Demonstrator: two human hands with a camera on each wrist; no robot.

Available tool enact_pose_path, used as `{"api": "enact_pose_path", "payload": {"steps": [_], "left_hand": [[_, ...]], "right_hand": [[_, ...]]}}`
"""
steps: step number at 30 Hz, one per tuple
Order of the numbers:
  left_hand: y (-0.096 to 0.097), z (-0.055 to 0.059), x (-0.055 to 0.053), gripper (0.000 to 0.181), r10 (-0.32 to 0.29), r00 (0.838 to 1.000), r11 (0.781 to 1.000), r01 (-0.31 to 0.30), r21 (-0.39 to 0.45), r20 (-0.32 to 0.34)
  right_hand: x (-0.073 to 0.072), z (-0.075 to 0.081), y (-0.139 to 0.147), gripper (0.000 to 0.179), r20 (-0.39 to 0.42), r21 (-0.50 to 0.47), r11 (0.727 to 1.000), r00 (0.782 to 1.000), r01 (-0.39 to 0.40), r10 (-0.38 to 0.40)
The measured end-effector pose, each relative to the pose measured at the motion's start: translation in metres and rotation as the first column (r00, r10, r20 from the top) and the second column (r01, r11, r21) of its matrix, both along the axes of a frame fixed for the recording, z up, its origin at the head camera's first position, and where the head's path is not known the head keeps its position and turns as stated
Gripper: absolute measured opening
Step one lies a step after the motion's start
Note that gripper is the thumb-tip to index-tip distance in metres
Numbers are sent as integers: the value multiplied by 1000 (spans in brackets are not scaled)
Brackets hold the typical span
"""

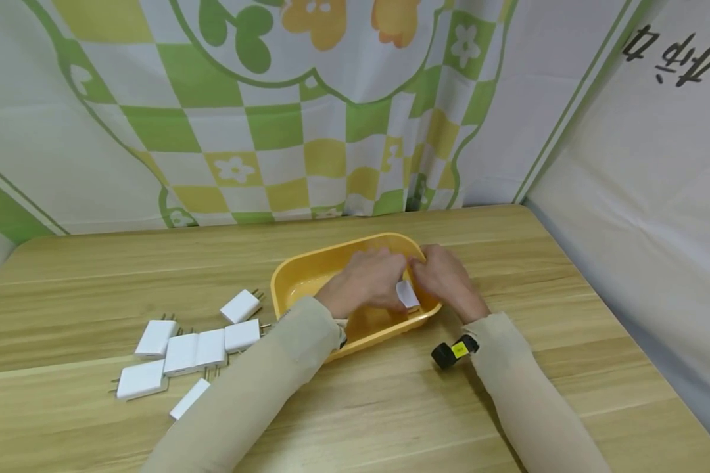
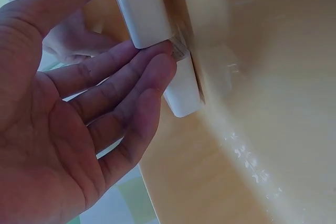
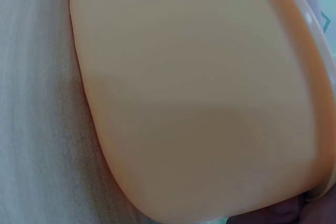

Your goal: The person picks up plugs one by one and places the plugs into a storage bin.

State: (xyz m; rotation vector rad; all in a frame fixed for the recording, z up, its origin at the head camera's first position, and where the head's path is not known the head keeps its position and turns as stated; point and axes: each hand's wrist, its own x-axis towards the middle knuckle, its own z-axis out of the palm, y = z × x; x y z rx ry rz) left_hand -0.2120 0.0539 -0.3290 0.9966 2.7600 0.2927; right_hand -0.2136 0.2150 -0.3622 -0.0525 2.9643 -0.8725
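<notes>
My left hand (image 1: pixel 369 279) reaches down into a yellow plastic bin (image 1: pixel 304 263). In the left wrist view, its thumb and fingers pinch a white charger plug (image 2: pixel 144 11) close to the bin's inner wall. Right below the fingertips, a second white charger plug (image 2: pixel 184 88) lies in the bin. From the head, one white charger plug (image 1: pixel 407 295) shows between the two hands at the bin's right end. There my right hand (image 1: pixel 446 279) grips the rim from outside. The right wrist view is mostly filled by the bin's outer wall (image 3: pixel 194 87).
Several white charger plugs (image 1: pixel 180 355) with metal prongs lie grouped on the wooden table (image 1: pixel 367 414), left of the bin. A patterned curtain (image 1: pixel 272 138) hangs behind the table's back edge. To the right stands a white cloth wall (image 1: pixel 645 184).
</notes>
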Motion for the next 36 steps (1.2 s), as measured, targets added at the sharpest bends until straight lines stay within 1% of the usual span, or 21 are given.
{"api": "enact_pose_path", "payload": {"steps": [7,14,19,28,36], "left_hand": [[-1,-1,2,42,0,1000,1000,-1,24,17],[0,-1,2,55,-3,998,1000,1,30,64],[-1,-1,2,56,-14,997,999,10,48,81],[-1,-2,1,42,-38,994,997,30,73,101],[1,-2,0,39,-45,992,997,38,67,115]], "right_hand": [[0,1,0,28,-9,8,1000,1000,-1,1],[0,0,0,28,-9,14,1000,1000,2,-2],[0,0,0,28,-7,13,1000,1000,2,-2],[1,0,-1,27,-6,11,1000,1000,4,-4],[0,-1,-1,27,2,4,1000,1000,6,-6]]}}
